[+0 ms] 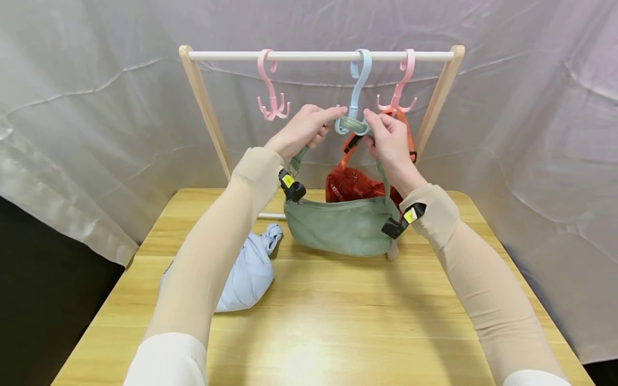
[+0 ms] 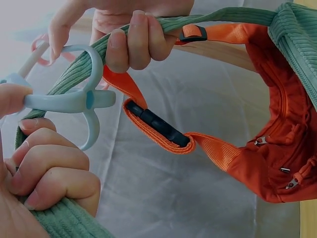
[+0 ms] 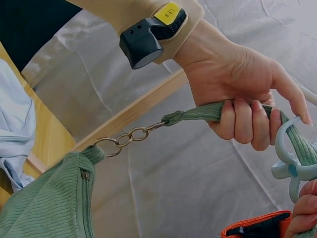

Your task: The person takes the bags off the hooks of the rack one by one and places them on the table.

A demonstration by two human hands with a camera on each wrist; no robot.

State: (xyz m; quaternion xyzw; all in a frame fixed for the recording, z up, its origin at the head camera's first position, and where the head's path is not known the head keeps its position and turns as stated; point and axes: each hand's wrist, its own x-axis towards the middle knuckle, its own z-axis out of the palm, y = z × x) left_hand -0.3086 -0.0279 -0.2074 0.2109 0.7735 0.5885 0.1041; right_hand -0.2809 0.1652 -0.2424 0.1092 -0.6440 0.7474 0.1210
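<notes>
Near the upper centre of the head view, the left hand is gripping the green corduroy strap; its shoulder bag is hanging below, mid-frame, long axis running sideways. Rightward, the strap is lying crosswise at the light-blue hook's prongs, both hands flanking them about equally closely. Just right, the right hand is gripping the strap's other side.

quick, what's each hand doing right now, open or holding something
Left hand: closed, holding the green strap beside the blue hook.
Right hand: closed, holding the same strap on the hook's other side.
</notes>
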